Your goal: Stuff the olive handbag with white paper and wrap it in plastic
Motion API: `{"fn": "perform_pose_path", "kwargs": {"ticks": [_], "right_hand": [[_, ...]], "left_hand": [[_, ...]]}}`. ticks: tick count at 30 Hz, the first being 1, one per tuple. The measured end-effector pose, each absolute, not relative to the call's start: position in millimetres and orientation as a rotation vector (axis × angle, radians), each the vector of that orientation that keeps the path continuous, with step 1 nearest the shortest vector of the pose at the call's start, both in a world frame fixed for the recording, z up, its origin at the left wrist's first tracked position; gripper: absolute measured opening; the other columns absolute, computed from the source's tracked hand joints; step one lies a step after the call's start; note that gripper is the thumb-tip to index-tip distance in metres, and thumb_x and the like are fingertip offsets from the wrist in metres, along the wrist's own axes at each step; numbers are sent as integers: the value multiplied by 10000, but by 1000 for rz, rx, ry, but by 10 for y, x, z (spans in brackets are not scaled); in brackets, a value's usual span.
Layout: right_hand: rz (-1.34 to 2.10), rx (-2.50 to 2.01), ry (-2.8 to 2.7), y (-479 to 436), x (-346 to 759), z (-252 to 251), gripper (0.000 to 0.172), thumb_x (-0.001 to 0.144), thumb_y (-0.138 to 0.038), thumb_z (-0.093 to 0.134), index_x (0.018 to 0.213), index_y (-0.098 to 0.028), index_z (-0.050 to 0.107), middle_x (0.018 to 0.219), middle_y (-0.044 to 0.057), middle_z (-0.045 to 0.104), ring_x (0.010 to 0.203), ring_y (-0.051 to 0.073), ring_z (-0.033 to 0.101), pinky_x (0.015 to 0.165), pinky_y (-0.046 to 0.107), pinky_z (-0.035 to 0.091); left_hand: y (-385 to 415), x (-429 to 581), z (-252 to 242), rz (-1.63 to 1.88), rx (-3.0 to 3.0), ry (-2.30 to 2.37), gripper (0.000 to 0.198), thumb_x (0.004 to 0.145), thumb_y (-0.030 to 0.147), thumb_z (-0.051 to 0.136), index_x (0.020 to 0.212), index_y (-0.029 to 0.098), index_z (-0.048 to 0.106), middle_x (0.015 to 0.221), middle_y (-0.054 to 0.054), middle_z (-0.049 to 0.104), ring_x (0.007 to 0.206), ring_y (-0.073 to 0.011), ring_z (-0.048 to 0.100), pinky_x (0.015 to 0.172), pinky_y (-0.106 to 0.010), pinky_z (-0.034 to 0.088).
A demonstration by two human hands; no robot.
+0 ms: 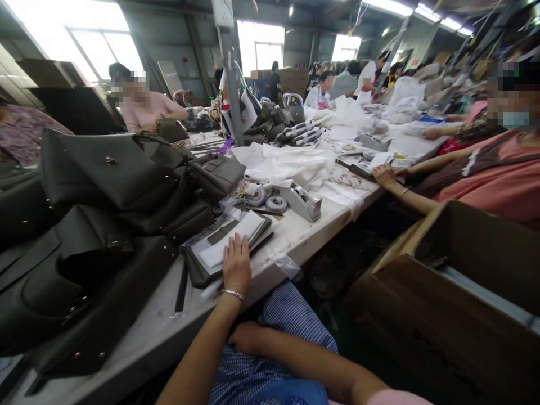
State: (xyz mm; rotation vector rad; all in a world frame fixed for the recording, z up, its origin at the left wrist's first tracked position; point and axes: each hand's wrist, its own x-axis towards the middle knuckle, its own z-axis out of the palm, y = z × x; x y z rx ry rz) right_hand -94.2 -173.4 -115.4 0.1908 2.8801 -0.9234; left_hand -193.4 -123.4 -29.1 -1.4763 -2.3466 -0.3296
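My left hand [237, 261], with a silver bracelet at the wrist, lies with its fingers stretched out on a white sheet [215, 247]. Under that sheet is a flat dark olive pouch [196, 270] near the table edge, with a strip of the same dark material [223, 230] on top. Low over my lap, my right hand [248, 338] is curled closed beside the blue checked apron [295, 312]. Its fingertips are turned out of sight, so whatever they hold cannot be made out.
Dark olive handbags [105, 174] are heaped on the left of the table [295, 247]. A grey tape dispenser [301, 202] and tape roll [276, 203] stand beyond the pouch. White wrapping sheets [287, 163] lie further back. An open cardboard box [405, 287] is at right; co-workers sit around.
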Motion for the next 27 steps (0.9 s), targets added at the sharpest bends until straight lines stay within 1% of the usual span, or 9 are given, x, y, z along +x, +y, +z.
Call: {"fn": "perform_pose_path", "kwargs": {"ticks": [3, 7, 12, 13, 15, 18, 20, 24, 27], "right_hand": [[-916, 155, 2905, -1696, -867, -1095, 71, 789, -201, 695, 839, -235, 734, 813, -23, 738, 760, 194, 687, 617, 249, 486], [-1035, 211, 3062, -1411, -449, -738, 175, 903, -316, 592, 993, -253, 728, 977, -9, 758, 872, 173, 691, 707, 221, 470], [-1148, 904, 3554, -548, -92, -309, 416, 994, -382, 463, 696, -189, 680, 704, 24, 707, 686, 135, 659, 728, 225, 479], [-1049, 1121, 3638, -306, -117, -286, 417, 1006, -385, 434, 733, -194, 685, 745, 32, 716, 736, 145, 669, 775, 237, 491], [-910, 1335, 3716, 172, -238, -311, 417, 1030, -386, 348, 981, -173, 704, 1005, 95, 734, 983, 197, 665, 936, 315, 479], [-718, 1409, 3769, 684, -445, -453, 463, 1007, -431, 370, 1230, -125, 637, 1322, 180, 614, 1231, 283, 558, 1060, 454, 406], [-623, 1367, 3773, 829, -518, -565, 423, 997, -417, 411, 1192, -146, 671, 1279, 158, 651, 1170, 281, 599, 1035, 443, 422], [-543, 1319, 3746, 833, -526, -712, 387, 1024, -334, 370, 953, -198, 726, 998, 71, 753, 971, 213, 671, 945, 350, 453], [-556, 1324, 3723, 799, -504, -715, 403, 1029, -308, 344, 867, -202, 697, 958, 50, 746, 943, 193, 666, 917, 325, 449]], "left_hand": [[-1236, -1937, -288, -310, -1475, -2335, 545, 959, 70, 271, 1493, 79, 377, 1561, -205, 324, 1447, -343, 312, 1157, -503, 305], [-1236, -1930, -283, -291, -1466, -2327, 548, 960, 68, 260, 1497, 80, 371, 1561, -202, 324, 1443, -351, 317, 1160, -501, 299], [-1224, -1933, -285, -265, -1461, -2333, 548, 952, 56, 280, 1489, 89, 388, 1552, -205, 340, 1434, -358, 332, 1145, -502, 330], [-1220, -1938, -289, -257, -1457, -2333, 547, 950, 58, 295, 1488, 92, 392, 1551, -204, 342, 1432, -360, 336, 1142, -506, 337], [-1213, -1945, -298, -244, -1448, -2326, 549, 941, 52, 319, 1481, 99, 406, 1544, -201, 354, 1423, -362, 351, 1134, -510, 356], [-1210, -1946, -308, -242, -1432, -2285, 568, 916, 18, 328, 1468, 107, 428, 1530, -193, 379, 1411, -356, 374, 1123, -503, 384], [-1209, -1944, -320, -258, -1422, -2247, 580, 897, -10, 330, 1453, 105, 448, 1517, -193, 397, 1397, -353, 397, 1111, -498, 406], [-1209, -1947, -362, -258, -1379, -2172, 579, 876, -35, 348, 1424, 97, 481, 1499, -201, 415, 1371, -358, 432, 1091, -500, 433], [-1209, -1951, -377, -225, -1344, -2118, 588, 866, -45, 369, 1420, 116, 484, 1507, -192, 407, 1373, -350, 430, 1091, -486, 438]]}}
